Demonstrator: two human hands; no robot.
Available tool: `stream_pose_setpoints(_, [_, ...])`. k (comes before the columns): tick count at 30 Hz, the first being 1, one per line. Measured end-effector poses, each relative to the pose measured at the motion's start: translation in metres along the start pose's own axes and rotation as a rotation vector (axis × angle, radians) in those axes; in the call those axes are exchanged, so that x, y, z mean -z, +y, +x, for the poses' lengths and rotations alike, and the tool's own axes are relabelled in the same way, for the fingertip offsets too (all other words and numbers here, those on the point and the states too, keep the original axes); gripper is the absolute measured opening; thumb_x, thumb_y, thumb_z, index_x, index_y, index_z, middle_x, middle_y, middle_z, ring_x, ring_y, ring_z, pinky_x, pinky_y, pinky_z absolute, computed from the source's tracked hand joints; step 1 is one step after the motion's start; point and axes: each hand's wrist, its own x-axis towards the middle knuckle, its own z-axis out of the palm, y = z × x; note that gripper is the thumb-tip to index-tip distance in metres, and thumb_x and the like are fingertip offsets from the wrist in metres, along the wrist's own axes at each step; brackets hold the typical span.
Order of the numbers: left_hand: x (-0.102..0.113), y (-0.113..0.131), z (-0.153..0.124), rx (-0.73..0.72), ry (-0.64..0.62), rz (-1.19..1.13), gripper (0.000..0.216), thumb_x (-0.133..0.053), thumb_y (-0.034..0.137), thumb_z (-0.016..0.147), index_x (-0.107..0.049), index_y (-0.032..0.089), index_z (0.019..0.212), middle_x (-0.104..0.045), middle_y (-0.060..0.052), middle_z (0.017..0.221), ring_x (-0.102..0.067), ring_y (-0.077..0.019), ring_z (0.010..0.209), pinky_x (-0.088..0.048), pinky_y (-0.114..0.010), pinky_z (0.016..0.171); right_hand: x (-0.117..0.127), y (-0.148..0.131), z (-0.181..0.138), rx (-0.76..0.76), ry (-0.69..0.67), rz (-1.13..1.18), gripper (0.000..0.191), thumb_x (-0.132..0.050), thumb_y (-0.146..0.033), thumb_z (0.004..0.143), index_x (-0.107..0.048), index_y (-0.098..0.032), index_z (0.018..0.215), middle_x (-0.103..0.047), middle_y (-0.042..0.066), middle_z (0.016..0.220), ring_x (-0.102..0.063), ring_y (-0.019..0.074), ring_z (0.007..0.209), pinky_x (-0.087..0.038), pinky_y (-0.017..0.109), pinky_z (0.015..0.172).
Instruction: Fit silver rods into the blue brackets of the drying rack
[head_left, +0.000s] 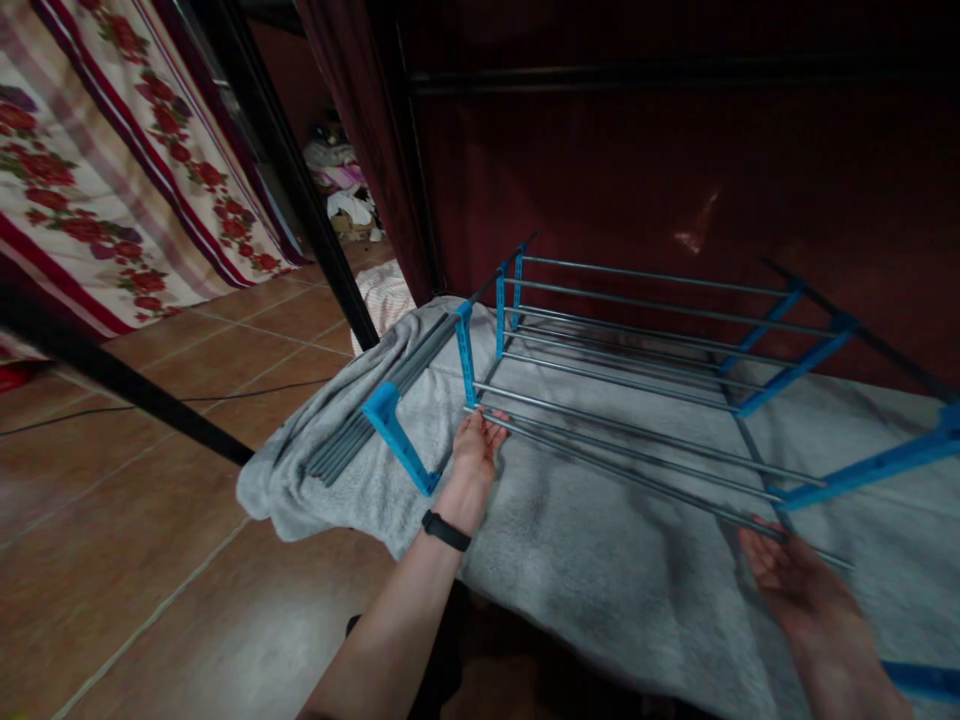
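Note:
A thin grey metal rod (637, 481) lies across both of my hands, low over the grey blanket. My left hand (478, 447) pinches it near its left end, close to a blue plastic bracket (465, 355). Toward the other end, my right hand (795, 575) has its fingers curled around the rod, whose tip sticks out past them. Behind it stands a partly built rack of blue brackets and grey rods; one right-hand bracket (870, 468) is near my right hand. Another blue bracket (403, 440), with no rods across from it, sits left of my left wrist.
Several loose rods (349, 452) lie bundled on the grey blanket (585, 570) at the left. Black metal posts (300, 180) frame the left side, and a dark red panel (637, 170) stands behind. A cable (225, 396) crosses the tiled floor (135, 540).

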Motion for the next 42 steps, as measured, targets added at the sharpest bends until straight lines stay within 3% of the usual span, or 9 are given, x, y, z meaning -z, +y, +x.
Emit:
stream_pose_setpoints(7, [0.006, 0.009, 0.009, -0.037, -0.014, -0.008, 0.006, -0.061, 0.019, 0.095, -0.061, 0.016, 0.090, -0.072, -0.004, 0.079, -0.071, -0.0112, 0.069, -0.055, -0.021, 0.066, -0.006, 0.007, -0.005, 0.039, -0.026, -0.023, 0.017, -0.052, -0.014, 0.087, -0.065, -0.022, 0.081, -0.070, 0.005, 0.091, -0.073, 0.0137, 0.080, -0.063, 0.024, 0.072])
stream_pose_setpoints(11, [0.008, 0.006, 0.008, 0.010, -0.029, -0.003, 0.009, -0.064, 0.017, 0.094, -0.060, 0.017, 0.086, -0.072, -0.003, 0.079, -0.071, -0.0113, 0.070, -0.056, -0.020, 0.067, -0.011, 0.010, -0.008, 0.089, -0.010, -0.001, 0.014, -0.055, -0.013, 0.087, -0.064, -0.022, 0.080, -0.069, 0.003, 0.084, -0.072, 0.0132, 0.076, -0.063, 0.024, 0.070])
stream_pose_setpoints(15, [0.004, -0.008, -0.003, 0.070, -0.113, 0.043, 0.012, -0.067, 0.017, 0.091, -0.062, 0.017, 0.081, -0.073, -0.003, 0.079, -0.071, -0.0118, 0.069, -0.057, -0.022, 0.069, -0.023, 0.011, -0.019, 0.093, 0.010, 0.051, 0.021, -0.058, -0.009, 0.086, -0.062, -0.025, 0.073, -0.067, 0.001, 0.074, -0.069, 0.0114, 0.068, -0.062, 0.021, 0.069])
stream_pose_setpoints(18, [-0.001, -0.023, -0.014, 0.116, -0.135, 0.091, 0.013, -0.069, 0.014, 0.089, -0.062, 0.017, 0.079, -0.074, -0.004, 0.079, -0.071, -0.0126, 0.068, -0.059, -0.025, 0.070, -0.039, 0.015, -0.028, 0.085, -0.091, 0.068, 0.012, -0.068, -0.008, 0.080, -0.063, -0.019, 0.077, -0.070, 0.001, 0.077, -0.069, 0.0112, 0.070, -0.063, 0.024, 0.074])
stream_pose_setpoints(22, [-0.007, -0.046, -0.029, 0.180, -0.199, 0.135, 0.017, -0.074, 0.009, 0.082, -0.061, 0.016, 0.074, -0.075, -0.004, 0.078, -0.072, -0.0137, 0.069, -0.059, -0.027, 0.073, -0.055, 0.029, -0.037, 0.123, -0.166, 0.106, 0.019, -0.078, -0.009, 0.073, -0.063, -0.019, 0.076, -0.071, -0.001, 0.078, -0.070, 0.0123, 0.073, -0.064, 0.030, 0.082])
stream_pose_setpoints(28, [-0.014, -0.075, -0.046, 0.226, -0.218, 0.223, 0.019, -0.078, 0.001, 0.074, -0.067, 0.016, 0.081, -0.072, 0.000, 0.072, -0.071, -0.0126, 0.065, -0.058, -0.024, 0.071, -0.060, 0.052, -0.048, 0.108, -0.249, 0.107, 0.026, -0.088, -0.013, 0.061, -0.065, -0.020, 0.072, -0.070, -0.003, 0.070, -0.068, 0.0122, 0.067, -0.063, 0.027, 0.075])
stream_pose_setpoints(33, [-0.021, -0.095, -0.058, 0.279, -0.238, 0.256, 0.020, -0.071, -0.002, 0.078, -0.067, 0.018, 0.078, -0.072, -0.001, 0.074, -0.072, -0.0133, 0.070, -0.056, -0.023, 0.073, -0.068, 0.071, -0.057, 0.089, -0.342, 0.126, 0.026, -0.089, -0.022, 0.062, -0.069, -0.021, 0.079, -0.071, -0.002, 0.075, -0.069, 0.0137, 0.074, -0.061, 0.031, 0.078])
stream_pose_setpoints(37, [-0.028, -0.103, -0.060, 0.295, -0.229, 0.262, 0.021, -0.072, -0.003, 0.077, -0.067, 0.018, 0.077, -0.071, 0.001, 0.072, -0.072, -0.0137, 0.067, -0.056, -0.024, 0.071, -0.073, 0.077, -0.057, 0.067, -0.292, 0.139, 0.025, -0.088, -0.023, 0.061, -0.067, -0.021, 0.074, -0.071, -0.002, 0.074, -0.070, 0.0163, 0.075, -0.061, 0.034, 0.079])
stream_pose_setpoints(42, [-0.033, -0.098, -0.058, 0.285, -0.212, 0.217, 0.021, -0.072, -0.004, 0.077, -0.067, 0.016, 0.077, -0.072, 0.001, 0.072, -0.072, -0.0132, 0.065, -0.056, -0.024, 0.069, -0.067, 0.065, -0.048, 0.112, -0.263, 0.185, 0.024, -0.087, -0.023, 0.062, -0.065, -0.022, 0.073, -0.071, -0.002, 0.075, -0.069, 0.0164, 0.075, -0.062, 0.036, 0.082])
